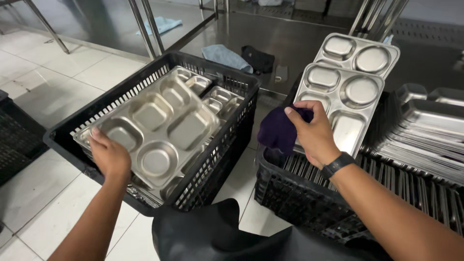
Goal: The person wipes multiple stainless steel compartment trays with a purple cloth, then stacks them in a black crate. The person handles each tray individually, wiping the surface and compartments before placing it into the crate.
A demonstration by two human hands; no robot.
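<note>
My left hand (109, 153) rests on the near corner of a steel compartment tray (159, 121) that lies tilted on top of other trays inside a black slatted crate (232, 130). My right hand (314, 133) is closed on a dark purple cloth (278, 130), held against the lower left edge of another steel compartment tray (345, 99). That tray leans upright on a row of trays standing in a second black crate (290, 193). A black band sits on my right wrist.
A second upright tray (360, 53) stands behind the first. More stacked steel trays (425, 130) fill the right side. A blue cloth (224, 55) and a black item (258, 58) lie on a low steel surface behind. White floor tiles lie at left.
</note>
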